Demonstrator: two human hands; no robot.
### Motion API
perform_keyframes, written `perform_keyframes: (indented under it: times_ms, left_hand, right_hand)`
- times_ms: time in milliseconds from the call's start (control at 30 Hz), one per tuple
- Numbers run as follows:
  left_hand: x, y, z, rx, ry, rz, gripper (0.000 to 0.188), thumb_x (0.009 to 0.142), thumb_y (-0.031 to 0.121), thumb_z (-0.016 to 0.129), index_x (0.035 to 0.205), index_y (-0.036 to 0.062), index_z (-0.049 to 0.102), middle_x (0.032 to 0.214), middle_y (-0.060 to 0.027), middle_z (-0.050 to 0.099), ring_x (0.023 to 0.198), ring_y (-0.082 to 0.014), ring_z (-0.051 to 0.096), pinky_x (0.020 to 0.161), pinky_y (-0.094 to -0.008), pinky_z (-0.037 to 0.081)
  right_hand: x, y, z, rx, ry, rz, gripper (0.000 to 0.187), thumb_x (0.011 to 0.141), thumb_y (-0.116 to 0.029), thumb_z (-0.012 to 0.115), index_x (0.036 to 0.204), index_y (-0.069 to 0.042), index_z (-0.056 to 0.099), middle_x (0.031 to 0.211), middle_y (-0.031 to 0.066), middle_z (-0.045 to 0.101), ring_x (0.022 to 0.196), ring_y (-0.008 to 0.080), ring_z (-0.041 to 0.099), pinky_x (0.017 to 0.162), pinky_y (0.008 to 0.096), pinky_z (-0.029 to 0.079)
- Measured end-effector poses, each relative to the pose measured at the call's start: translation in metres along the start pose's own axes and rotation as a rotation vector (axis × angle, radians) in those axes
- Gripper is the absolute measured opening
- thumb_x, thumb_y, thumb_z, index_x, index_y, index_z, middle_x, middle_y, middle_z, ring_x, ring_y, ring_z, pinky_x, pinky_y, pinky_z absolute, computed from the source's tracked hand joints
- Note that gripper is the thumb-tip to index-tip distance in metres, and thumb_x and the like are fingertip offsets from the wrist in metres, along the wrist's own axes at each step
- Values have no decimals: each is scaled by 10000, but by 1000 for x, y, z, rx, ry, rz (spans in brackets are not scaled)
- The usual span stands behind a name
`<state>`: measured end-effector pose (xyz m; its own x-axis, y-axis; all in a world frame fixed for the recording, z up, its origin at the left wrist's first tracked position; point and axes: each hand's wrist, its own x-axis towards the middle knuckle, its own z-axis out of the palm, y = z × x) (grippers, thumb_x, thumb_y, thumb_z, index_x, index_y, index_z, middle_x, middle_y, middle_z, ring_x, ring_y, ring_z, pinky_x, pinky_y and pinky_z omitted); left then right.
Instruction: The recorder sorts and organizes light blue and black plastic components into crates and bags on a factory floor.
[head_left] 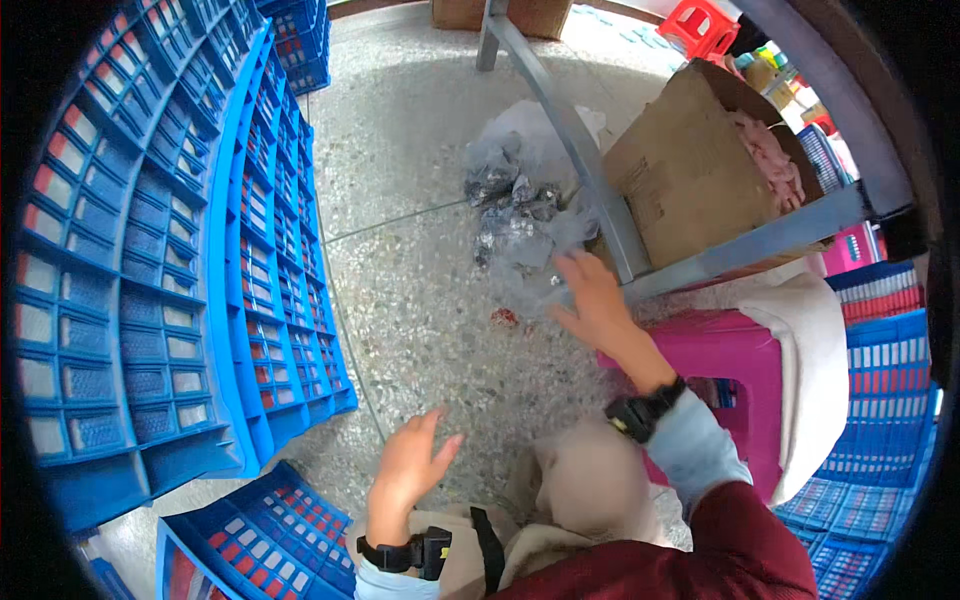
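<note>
My right hand [602, 308] reaches forward over the speckled floor, its fingers apart and nothing in them. Just beyond its fingertips lies a heap of clear plastic bags [535, 140], some around dark, shiny small items that I cannot make out. Whether the fingertips touch the plastic cannot be told. My left hand [405, 465] hovers above the floor nearer to me, thumb and fingers spread, holding nothing. Between the two hands and farther out, a small red-and-white thing [504, 318] sits on the floor.
Stacked blue crates [225, 300] line the left, with another blue crate [255, 535] at lower left. A grey metal frame [565, 120] crosses the right, beside a cardboard box [680, 160] with pink items. Below it stands a magenta stool [700, 345] with a white cloth [815, 370].
</note>
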<state>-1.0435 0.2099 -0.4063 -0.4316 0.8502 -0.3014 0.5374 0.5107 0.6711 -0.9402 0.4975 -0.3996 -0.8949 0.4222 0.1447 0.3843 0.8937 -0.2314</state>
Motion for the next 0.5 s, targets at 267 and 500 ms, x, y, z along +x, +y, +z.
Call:
perform_keyframes:
  times_ms: [267,500]
  left_hand:
    - [-13,25,1,48,-20,-6,437,753,288,562,1056,-11,463,942,-213,536,867,-364,516,731,-393,419]
    - [-33,12,5,28,78,-12,411,741,237,580,1051,-8,468,896,-189,536,815,-347,517,691,-385,415]
  right_hand:
    - [8,69,176,-418,-302,-317,477,715,-166,556,1164,-74,422,1212,146,389,1108,318,374,899,492,273]
    - [21,124,187,-744,-683,33,292,643,-186,617,909,-66,619,1014,131,562,963,330,496,861,436,333]
